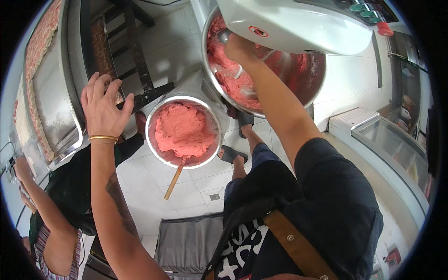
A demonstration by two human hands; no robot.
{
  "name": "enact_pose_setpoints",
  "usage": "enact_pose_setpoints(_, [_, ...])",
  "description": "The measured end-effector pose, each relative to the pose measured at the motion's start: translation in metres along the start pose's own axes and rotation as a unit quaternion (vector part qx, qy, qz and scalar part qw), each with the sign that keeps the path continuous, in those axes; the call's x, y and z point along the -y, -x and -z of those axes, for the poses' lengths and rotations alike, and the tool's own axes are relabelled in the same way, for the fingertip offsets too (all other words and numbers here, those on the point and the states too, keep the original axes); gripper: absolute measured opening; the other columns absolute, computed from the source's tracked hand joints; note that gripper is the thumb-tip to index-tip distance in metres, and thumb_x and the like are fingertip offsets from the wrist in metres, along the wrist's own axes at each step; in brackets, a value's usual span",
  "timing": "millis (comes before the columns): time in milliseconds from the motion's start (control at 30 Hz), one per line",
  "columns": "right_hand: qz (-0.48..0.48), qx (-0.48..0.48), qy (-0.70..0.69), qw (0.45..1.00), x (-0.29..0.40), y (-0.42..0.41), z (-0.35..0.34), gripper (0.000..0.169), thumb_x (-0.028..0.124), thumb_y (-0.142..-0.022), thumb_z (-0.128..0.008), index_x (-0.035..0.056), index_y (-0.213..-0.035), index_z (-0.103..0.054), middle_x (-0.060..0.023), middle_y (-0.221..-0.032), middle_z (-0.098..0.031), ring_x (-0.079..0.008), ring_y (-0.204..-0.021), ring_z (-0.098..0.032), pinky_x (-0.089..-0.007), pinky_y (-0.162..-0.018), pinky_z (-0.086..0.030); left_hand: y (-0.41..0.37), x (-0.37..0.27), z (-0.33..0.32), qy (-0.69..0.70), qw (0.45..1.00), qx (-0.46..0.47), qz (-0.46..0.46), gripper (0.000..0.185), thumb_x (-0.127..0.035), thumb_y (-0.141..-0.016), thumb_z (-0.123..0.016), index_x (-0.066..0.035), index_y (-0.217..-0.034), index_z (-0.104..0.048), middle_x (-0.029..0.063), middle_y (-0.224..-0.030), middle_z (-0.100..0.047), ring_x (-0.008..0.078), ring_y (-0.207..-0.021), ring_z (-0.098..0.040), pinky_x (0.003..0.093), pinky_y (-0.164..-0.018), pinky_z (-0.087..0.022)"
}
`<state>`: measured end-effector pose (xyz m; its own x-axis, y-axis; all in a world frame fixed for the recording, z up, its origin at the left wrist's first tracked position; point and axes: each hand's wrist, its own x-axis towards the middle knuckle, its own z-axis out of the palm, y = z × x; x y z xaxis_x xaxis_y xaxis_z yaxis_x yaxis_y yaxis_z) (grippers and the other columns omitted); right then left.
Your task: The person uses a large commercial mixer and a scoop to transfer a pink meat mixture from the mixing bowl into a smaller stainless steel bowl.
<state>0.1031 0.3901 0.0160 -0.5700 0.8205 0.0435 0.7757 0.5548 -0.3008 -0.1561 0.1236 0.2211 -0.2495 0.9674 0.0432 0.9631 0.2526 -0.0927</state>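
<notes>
My right hand (240,47) reaches into the steel bowl (320,82) of a stand mixer, its fingers curled next to a rounded metal part (224,35). Whether it grips that part is hidden. Pink ground-meat paste (232,85) coats the bowl's inside around it. My left hand (103,108) is held out with fingers spread and nothing in it, near the dark table edge. Between my arms stands a plastic-lined metal pot (148,134) with a heap of pink paste (183,127). A wooden handle (174,182) sticks out over its near rim.
The white mixer head (297,28) overhangs the bowl. On the left lies a metal tray (56,87) with a strip of pink-topped food (38,66). A person's arm (52,206) is at lower left. A glass-topped chest freezer (392,150) stands right; a grey fabric-covered box (190,243) sits below.
</notes>
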Motion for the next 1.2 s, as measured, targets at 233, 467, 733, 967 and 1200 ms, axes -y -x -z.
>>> enact_pose_setpoints(233, [-0.026,0.149,0.055,0.987,0.012,0.071,0.069,0.027,0.011,-0.087,-0.059,-0.0020,-0.110,-0.066,-0.0245,-0.098,-0.071,-0.0389,-0.094,-0.074,-0.0519,-0.076,-0.059,0.014,0.008,-0.006,0.009,1.000,-0.013,0.008,0.038,-0.032,-0.082,-0.073,-0.009,-0.112,-0.073,0.0128,-0.128,-0.062,0.0347,-0.136,-0.049,0.0491,-0.116,-0.032])
enact_pose_setpoints(467, [0.062,0.224,0.029,0.972,0.011,0.001,-0.013,0.026,0.010,-0.088,-0.057,-0.0016,-0.109,-0.067,-0.0245,-0.104,-0.073,-0.0415,-0.099,-0.072,-0.0524,-0.084,-0.059,0.001,0.001,-0.005,0.008,1.000,-0.021,-0.005,0.034,-0.028,-0.080,-0.075,-0.009,-0.108,-0.074,0.0118,-0.123,-0.064,0.0339,-0.134,-0.050,0.0483,-0.114,-0.034])
enact_pose_setpoints(733, [0.025,0.281,0.043,0.958,-0.016,0.054,-0.005,0.026,0.011,-0.089,-0.055,-0.0023,-0.103,-0.072,-0.0265,-0.110,-0.072,-0.0425,-0.102,-0.071,-0.0522,-0.089,-0.057,0.014,0.005,-0.005,-0.012,1.000,-0.016,0.010,0.035,-0.029,-0.080,-0.076,-0.008,-0.108,-0.075,0.0114,-0.122,-0.064,0.0344,-0.134,-0.050,0.0487,-0.114,-0.034])
enact_pose_setpoints(967, [-0.026,0.229,0.036,0.972,-0.025,0.007,-0.041,0.028,0.014,-0.092,-0.053,0.0000,-0.108,-0.071,-0.0240,-0.115,-0.072,-0.0406,-0.107,-0.071,-0.0509,-0.091,-0.058,0.005,0.000,-0.005,-0.009,1.000,-0.022,-0.001,0.034,-0.029,-0.080,-0.075,-0.008,-0.107,-0.075,0.0111,-0.120,-0.064,0.0343,-0.133,-0.051,0.0486,-0.114,-0.034])
enact_pose_setpoints(1200, [0.138,0.319,0.066,0.935,-0.021,-0.001,-0.057,0.031,0.013,-0.100,-0.044,0.0003,-0.114,-0.068,-0.0231,-0.114,-0.073,-0.0392,-0.106,-0.072,-0.0528,-0.087,-0.058,0.007,0.004,-0.004,-0.003,1.000,-0.018,-0.005,0.033,-0.029,-0.080,-0.074,-0.008,-0.106,-0.074,0.0110,-0.120,-0.064,0.0336,-0.134,-0.050,0.0479,-0.114,-0.034])
